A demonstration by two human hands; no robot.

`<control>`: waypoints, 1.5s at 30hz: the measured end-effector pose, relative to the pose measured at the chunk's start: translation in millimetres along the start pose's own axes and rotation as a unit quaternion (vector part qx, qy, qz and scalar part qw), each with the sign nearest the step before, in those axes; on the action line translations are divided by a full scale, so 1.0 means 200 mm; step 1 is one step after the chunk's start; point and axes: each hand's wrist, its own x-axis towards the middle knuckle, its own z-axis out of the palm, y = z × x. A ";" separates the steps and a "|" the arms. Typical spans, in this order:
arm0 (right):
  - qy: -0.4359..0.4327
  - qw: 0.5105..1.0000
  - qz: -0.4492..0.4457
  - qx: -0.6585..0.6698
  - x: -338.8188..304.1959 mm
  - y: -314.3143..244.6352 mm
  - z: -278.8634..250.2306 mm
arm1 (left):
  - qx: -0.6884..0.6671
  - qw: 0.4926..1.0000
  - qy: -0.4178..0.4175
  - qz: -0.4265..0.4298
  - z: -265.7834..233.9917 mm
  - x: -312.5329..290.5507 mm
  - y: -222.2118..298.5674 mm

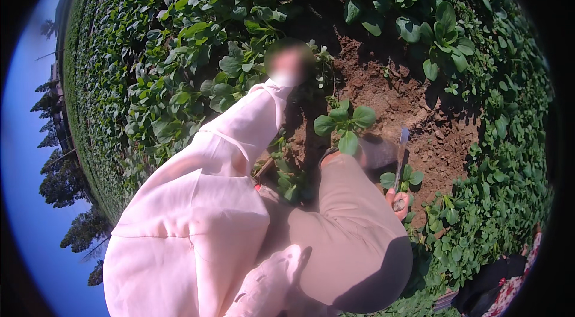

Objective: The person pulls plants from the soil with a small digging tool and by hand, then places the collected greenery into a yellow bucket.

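Note:
My left arm, in a pale pink sleeve, reaches forward over the leafy plants. At its end my left hand (288,62) is among the leaves beside bare soil, but it is blurred, so its fingers do not show. Low on the right, past my bent knee, my right hand (400,202) is closed on a knife-like tool (402,152) with a narrow metal blade pointing up and away. Part of its grip is hidden by my fingers and leg. A small leafy green plant (346,126) stands between the two hands, just beyond my knee.
Loose brown soil (383,89) lies ahead and to the right. A larger leafy plant (446,38) grows at its far edge. Dense low greenery (503,197) lines the right side, and crop rows fill the left. Dark and red-patterned cloth (503,281) is at the lower right.

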 end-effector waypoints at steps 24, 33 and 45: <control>0.322 0.941 0.099 0.031 -0.60 -0.13 -0.39 | 0.048 0.956 -0.019 0.290 0.00 0.52 0.99; 0.540 0.808 -0.062 0.227 -0.99 -0.16 -0.61 | -0.402 0.843 -0.177 0.311 -0.50 0.54 2.29; 0.819 0.549 0.063 0.154 -2.22 -0.26 -0.74 | -0.341 0.458 -0.601 0.558 -1.36 -3.05 2.97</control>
